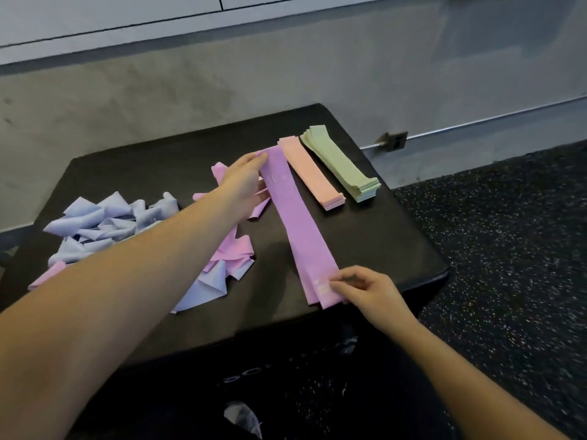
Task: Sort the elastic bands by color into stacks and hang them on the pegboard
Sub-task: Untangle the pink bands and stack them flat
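A: Hands?
B: I see left hand (244, 182) holding the purple band's (298, 227) far end, right hand (365, 289) pinching its near end.
A: Location?
B: Flat on black table (381, 242), beside pink stack (309, 171), green stack (341, 163).

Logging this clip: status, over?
Left hand and right hand hold purple band ends. Peach stack, green stack done. Blue bands unsorted.
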